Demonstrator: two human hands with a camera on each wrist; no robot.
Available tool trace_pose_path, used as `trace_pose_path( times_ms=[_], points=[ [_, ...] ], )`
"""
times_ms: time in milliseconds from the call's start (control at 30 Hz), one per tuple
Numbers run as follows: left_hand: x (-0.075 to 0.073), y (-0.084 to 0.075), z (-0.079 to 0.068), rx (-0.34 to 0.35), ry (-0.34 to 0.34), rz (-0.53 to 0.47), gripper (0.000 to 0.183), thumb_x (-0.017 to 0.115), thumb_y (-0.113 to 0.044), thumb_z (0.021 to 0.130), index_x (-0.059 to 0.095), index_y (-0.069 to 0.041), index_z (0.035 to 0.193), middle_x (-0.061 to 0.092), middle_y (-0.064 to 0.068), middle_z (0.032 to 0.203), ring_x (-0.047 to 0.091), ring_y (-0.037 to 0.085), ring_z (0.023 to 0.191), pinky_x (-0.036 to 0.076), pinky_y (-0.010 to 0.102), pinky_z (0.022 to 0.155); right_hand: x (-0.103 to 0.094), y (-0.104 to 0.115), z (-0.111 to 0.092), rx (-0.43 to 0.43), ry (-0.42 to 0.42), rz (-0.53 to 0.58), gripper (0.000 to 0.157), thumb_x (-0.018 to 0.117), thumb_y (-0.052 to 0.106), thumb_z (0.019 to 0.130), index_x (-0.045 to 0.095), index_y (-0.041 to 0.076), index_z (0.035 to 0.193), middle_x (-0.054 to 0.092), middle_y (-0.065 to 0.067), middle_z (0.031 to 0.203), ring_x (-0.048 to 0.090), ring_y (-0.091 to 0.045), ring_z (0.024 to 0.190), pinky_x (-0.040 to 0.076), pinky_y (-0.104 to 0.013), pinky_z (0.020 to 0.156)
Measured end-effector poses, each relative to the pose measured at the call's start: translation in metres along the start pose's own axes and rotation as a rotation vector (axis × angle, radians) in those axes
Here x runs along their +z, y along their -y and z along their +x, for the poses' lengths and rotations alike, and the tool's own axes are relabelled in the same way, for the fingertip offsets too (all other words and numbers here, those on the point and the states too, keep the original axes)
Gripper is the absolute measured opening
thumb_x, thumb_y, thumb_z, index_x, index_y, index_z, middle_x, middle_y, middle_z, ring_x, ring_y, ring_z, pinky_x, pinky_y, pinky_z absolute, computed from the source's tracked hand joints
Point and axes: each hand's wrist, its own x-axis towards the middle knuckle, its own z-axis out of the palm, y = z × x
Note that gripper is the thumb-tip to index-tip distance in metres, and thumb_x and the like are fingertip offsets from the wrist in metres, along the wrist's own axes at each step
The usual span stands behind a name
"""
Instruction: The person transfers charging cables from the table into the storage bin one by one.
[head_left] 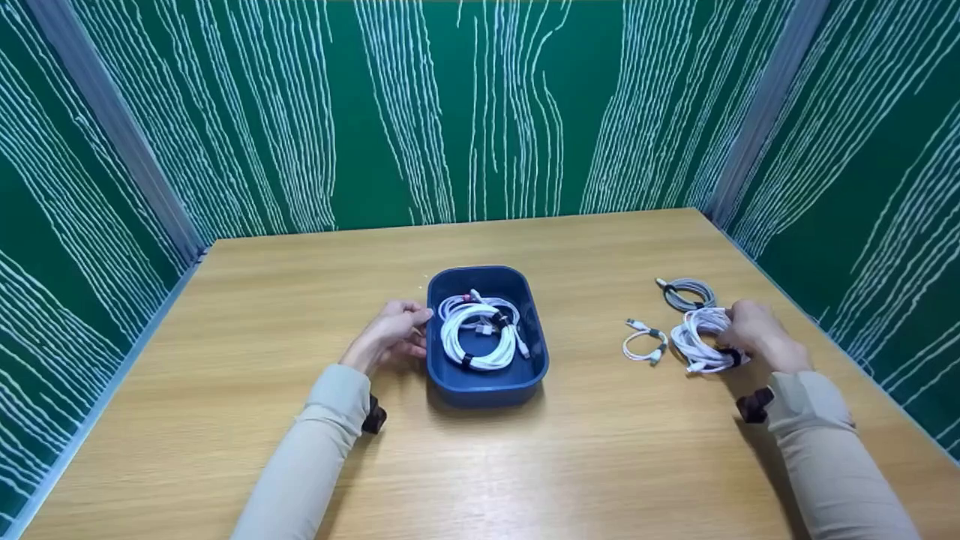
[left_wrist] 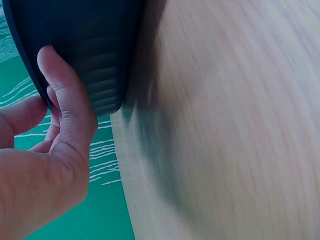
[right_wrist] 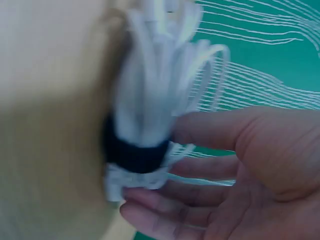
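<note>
A dark blue plastic bin [head_left: 489,400] stands mid-table with coiled white cables [head_left: 450,337] inside, tied with black straps. My left hand [head_left: 394,330] holds the bin's left side. In the left wrist view, its thumb [left_wrist: 22,117] is at the rim and its index finger [left_wrist: 65,75] lies along the ribbed outer wall [left_wrist: 95,65]. On the right, my right hand [head_left: 761,334] grips a thick coil of white cable [head_left: 694,341] by its right side. A black strap [right_wrist: 137,152] binds this coil close to the fingertips in the right wrist view.
A grey coiled cable [head_left: 688,283] lies behind the coil in my right hand. Left of that coil lies a short white cable [head_left: 637,356] with a dark tie. Green panels [head_left: 517,112] with white lines surround the wooden table [head_left: 585,465] at back and sides.
</note>
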Motion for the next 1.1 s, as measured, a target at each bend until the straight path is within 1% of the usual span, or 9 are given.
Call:
trace_pose_path(
  times_ms=[67,200,367,467,533,700,867,933,1100],
  points=[
    [0.0,0.0,0.0,-0.002,0.0,-0.005,0.01,0.046,-0.015,0.102,0.046,-0.006,0.098,0.052,0.005,0.071,0.054,0.014,0.055,0.053,0.025,0.048,0.002,-0.004,0.001,0.004,-0.013,0.011,0.016,0.064,0.006,0.075,0.055,-0.005,0.082,0.05,-0.011,0.071,0.05,-0.023,0.063,0.041,-0.027,0.051],
    [0.0,-0.002,0.0,-0.006,-0.01,-0.009,0.012,0.046,-0.015,0.102,0.048,-0.004,0.102,0.052,0.005,0.073,0.054,0.014,0.057,0.054,0.025,0.049,0.001,-0.007,0.002,0.029,0.003,0.062,0.013,0.062,0.004,0.077,0.057,-0.007,0.084,0.052,-0.01,0.071,0.051,-0.02,0.061,0.044,-0.027,0.051],
    [-0.001,-0.003,0.0,-0.012,-0.02,-0.007,0.016,0.047,-0.016,0.101,0.049,-0.002,0.108,0.052,0.005,0.073,0.054,0.015,0.057,0.054,0.025,0.05,-0.002,-0.01,0.002,0.052,0.034,0.145,0.029,0.063,0.006,0.079,0.059,-0.015,0.099,0.055,-0.015,0.079,0.054,-0.021,0.067,0.048,-0.028,0.055],
    [0.0,-0.002,0.0,-0.02,-0.018,-0.004,0.019,0.047,-0.017,0.102,0.049,-0.001,0.111,0.053,0.005,0.073,0.054,0.015,0.057,0.054,0.025,0.051,-0.004,-0.012,0.001,0.059,0.045,0.148,0.039,0.063,0.009,0.082,0.056,-0.019,0.109,0.056,-0.018,0.086,0.055,-0.023,0.072,0.048,-0.027,0.057],
    [0.0,-0.001,0.0,-0.024,-0.02,-0.005,0.018,0.048,-0.017,0.101,0.049,-0.001,0.111,0.053,0.005,0.073,0.055,0.015,0.058,0.054,0.025,0.051,-0.005,-0.014,0.001,0.053,0.044,0.131,0.043,0.064,0.011,0.082,0.054,-0.02,0.112,0.057,-0.021,0.09,0.056,-0.024,0.074,0.049,-0.026,0.059],
    [-0.001,0.001,0.0,-0.016,-0.023,-0.009,0.015,0.048,-0.016,0.101,0.048,-0.002,0.107,0.052,0.005,0.074,0.054,0.015,0.058,0.054,0.026,0.051,-0.008,-0.017,0.002,0.032,0.041,0.109,0.044,0.066,0.013,0.082,0.056,-0.019,0.111,0.059,-0.022,0.093,0.057,-0.026,0.078,0.05,-0.024,0.061],
    [0.0,0.003,0.001,-0.011,-0.022,0.005,0.019,0.048,-0.016,0.101,0.047,0.0,0.111,0.052,0.005,0.073,0.054,0.015,0.058,0.054,0.026,0.052,-0.009,-0.018,0.001,0.015,0.048,0.161,0.039,0.067,0.013,0.081,0.06,-0.017,0.105,0.061,-0.012,0.082,0.058,-0.017,0.069,0.055,-0.027,0.059],
    [0.0,0.003,0.001,-0.01,-0.025,0.014,0.02,0.048,-0.016,0.101,0.048,0.001,0.112,0.052,0.005,0.073,0.054,0.015,0.058,0.054,0.027,0.052,-0.01,-0.018,0.001,0.006,0.05,0.177,0.039,0.067,0.012,0.08,0.06,-0.018,0.104,0.061,-0.011,0.081,0.059,-0.014,0.066,0.057,-0.028,0.059],
    [0.0,0.001,0.001,-0.013,-0.033,0.02,0.02,0.049,-0.016,0.1,0.049,0.001,0.112,0.052,0.005,0.073,0.054,0.015,0.058,0.055,0.027,0.053,-0.016,-0.011,-0.001,0.019,0.081,0.2,0.048,0.062,0.012,0.084,0.053,-0.02,0.118,0.061,-0.022,0.097,0.06,-0.016,0.072,0.058,-0.027,0.064]
  ],
)
